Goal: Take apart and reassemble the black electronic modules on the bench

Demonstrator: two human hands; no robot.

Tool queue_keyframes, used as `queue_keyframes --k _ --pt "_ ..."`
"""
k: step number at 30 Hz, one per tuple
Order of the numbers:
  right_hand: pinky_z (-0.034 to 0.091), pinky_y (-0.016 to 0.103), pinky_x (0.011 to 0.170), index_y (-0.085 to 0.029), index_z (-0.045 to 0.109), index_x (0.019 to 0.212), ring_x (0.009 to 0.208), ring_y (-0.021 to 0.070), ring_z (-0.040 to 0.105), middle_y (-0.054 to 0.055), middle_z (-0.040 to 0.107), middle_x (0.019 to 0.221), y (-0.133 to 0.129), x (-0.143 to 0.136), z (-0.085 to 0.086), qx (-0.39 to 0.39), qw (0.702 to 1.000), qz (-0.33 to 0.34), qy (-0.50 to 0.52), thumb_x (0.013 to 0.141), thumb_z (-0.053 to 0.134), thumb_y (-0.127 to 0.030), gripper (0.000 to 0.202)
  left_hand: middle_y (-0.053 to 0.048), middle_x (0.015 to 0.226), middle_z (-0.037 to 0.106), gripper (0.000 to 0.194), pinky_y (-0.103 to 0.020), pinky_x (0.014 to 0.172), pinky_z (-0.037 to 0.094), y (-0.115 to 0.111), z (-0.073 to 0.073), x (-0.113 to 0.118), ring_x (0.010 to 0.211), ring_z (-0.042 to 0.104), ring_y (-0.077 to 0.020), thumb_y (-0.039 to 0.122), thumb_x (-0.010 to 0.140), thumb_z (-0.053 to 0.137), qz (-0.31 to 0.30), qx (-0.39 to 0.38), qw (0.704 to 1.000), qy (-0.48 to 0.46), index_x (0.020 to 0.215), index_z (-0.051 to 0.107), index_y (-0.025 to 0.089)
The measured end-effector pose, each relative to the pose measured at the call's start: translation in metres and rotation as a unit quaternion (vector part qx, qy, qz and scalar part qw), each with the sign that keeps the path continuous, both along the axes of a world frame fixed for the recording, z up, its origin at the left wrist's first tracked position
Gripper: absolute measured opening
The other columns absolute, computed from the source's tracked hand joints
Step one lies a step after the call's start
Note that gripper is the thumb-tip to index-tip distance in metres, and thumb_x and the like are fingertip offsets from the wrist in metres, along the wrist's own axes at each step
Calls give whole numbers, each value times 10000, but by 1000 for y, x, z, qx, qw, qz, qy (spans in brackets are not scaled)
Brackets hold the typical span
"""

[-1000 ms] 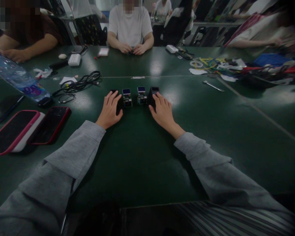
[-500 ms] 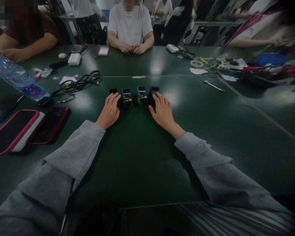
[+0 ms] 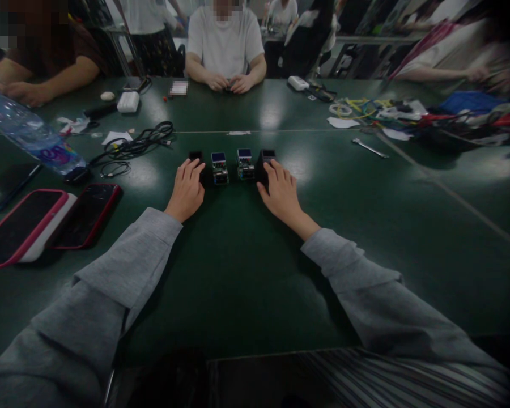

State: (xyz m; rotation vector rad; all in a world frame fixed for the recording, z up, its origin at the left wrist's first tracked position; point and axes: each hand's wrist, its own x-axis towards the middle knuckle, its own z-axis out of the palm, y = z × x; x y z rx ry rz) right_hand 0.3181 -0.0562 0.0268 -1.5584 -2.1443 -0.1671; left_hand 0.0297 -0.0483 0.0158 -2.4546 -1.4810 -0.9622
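Note:
Four small devices stand in a row across the green table (image 3: 221, 272). Two bare circuit boards with little screens, the left board (image 3: 220, 169) and the right board (image 3: 245, 165), occupy the middle. A black box (image 3: 195, 155) with a dark screen is at the left end, partly covered by my left hand (image 3: 186, 190), whose outstretched fingers rest on it. At the right end, a second black box (image 3: 267, 155) has my right hand (image 3: 281, 192) on its near side, fingers extended and thumb apart. The lower parts of both boxes are hidden by my hands.
Left of me lie a pink-edged phone (image 3: 23, 226), a red-edged phone (image 3: 89, 215), a tilted water bottle (image 3: 34, 136) and black cables (image 3: 140, 141). A wrench (image 3: 369, 148) and tangled wires (image 3: 378, 110) lie to the right. A person in white (image 3: 225, 45) sits opposite.
My left hand has shifted slightly left, and the left black box appears to sit marginally farther back. My right hand and both circuit boards have stayed in place.

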Motion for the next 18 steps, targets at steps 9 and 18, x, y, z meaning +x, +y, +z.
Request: queue_keyframes --k 9,18 --pt "385 627 1075 -122 359 1513 1348 405 411 198 369 1557 3 2 -4 10 1000 6 3 980 466 -302 573 -163 1516 444 548 -602 1233 292 -3 2 0 1485 327 -357 80 899 467 26 3 1000 8 1440 422 151" --pt "265 596 1170 -163 272 1567 1487 354 239 145 252 1639 -3 0 -2 30 998 41 -25 985 449 -318 628 -127 1537 449 510 -561 1240 275 -11 14 6 1496 320 -315 94 925 454 -6 9 999 40 1425 481 189"
